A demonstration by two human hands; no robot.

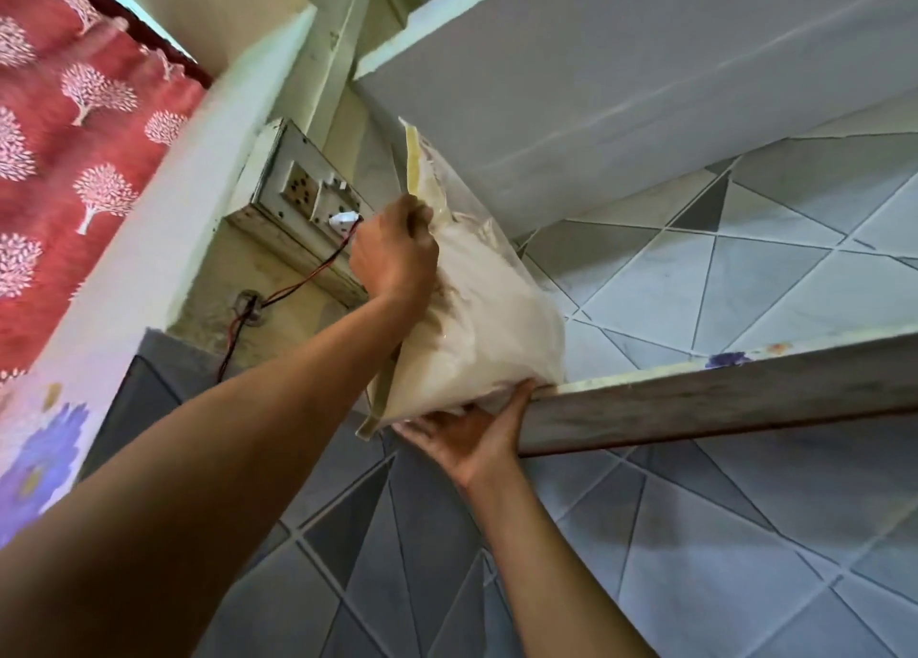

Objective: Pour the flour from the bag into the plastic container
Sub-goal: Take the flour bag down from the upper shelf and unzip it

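A clear plastic bag of white flour [487,319] stands tilted at the left end of a high stone shelf [720,404], partly over its edge. My left hand [395,255] grips the bag's upper part, just below its yellowish top strip. My right hand [472,436] is under the bag's bottom, palm up with fingers spread, supporting it at the shelf's front edge. No plastic container is in view.
An upper shelf slab [621,86] hangs close above the bag. A wall socket box [303,185] with a white plug and red-black wire sits just left of my left hand. A red patterned curtain [74,135] hangs at far left. Grey triangle-pattern tiles [695,533] cover the wall.
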